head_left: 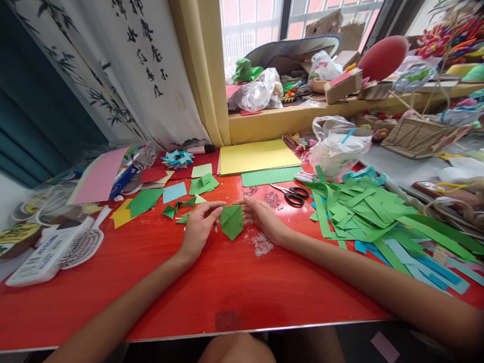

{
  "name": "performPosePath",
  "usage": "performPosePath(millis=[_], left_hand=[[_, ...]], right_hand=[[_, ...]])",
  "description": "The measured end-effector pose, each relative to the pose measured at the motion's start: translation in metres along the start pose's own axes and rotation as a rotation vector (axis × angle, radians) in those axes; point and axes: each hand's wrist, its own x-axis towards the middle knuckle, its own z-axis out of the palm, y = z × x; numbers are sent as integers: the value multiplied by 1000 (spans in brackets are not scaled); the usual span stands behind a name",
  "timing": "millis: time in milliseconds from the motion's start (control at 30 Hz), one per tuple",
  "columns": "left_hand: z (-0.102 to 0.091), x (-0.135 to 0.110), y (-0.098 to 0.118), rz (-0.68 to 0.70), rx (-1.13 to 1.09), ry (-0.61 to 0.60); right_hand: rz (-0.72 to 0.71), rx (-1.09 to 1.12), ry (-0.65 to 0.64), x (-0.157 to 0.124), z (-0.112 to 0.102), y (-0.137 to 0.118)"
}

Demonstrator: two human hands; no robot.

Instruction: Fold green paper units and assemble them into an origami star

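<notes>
A folded piece of green paper (232, 222), with a straight top edge and a pointed bottom, is held up over the middle of the red table. My left hand (201, 224) pinches its left edge between thumb and fingers. At the right edge, my right hand (266, 219) has its fingers curled against the paper, with the fingertips partly hidden. Small folded green pieces (177, 207) lie just beyond my left hand. A stack of green paper squares (204, 184) and a light blue square (174, 192) are a little farther off. Black-handled scissors (295, 194) rest beyond my right hand.
Cut green strips (366, 209) are heaped on the right, over blue strips (427, 262). Yellow sheets (259, 156) lie at the back beside a white plastic bag (338, 151). A hairbrush (85, 244) and a white box (47, 257) are on the left. The table edge (302, 325) runs near my knees.
</notes>
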Motion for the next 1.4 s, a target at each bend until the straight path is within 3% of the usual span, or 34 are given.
performPosePath(millis=[167,233,367,467,567,767,900,1067,1167,1400], left_hand=[[1,2,-1,-101,-203,59],[2,1,0,-103,-221,38],[5,0,-1,-153,-204,-134],[7,0,-3,-187,-187,-273],[7,0,-2,-188,-158,-331],[4,1,-3,-120,-145,-173],[5,3,-7,-134,-118,-173],[5,0,-3,10,-57,-68],[2,-2,1,65,6,-78],[2,-3,4,-23,-61,-58]], right_hand=[[-42,-72,-77,-1,1,0],[-65,-110,-50,-1,1,1],[-62,-154,41,0,-2,2],[-71,-213,38,1,-4,4],[-101,-279,20,0,-4,4],[-61,-179,-64,-2,0,1],[-56,-203,-107,-2,-1,2],[-15,-300,-95,-3,0,0],[-11,-308,-61,-3,1,-1],[-79,-154,64,-1,-1,1]])
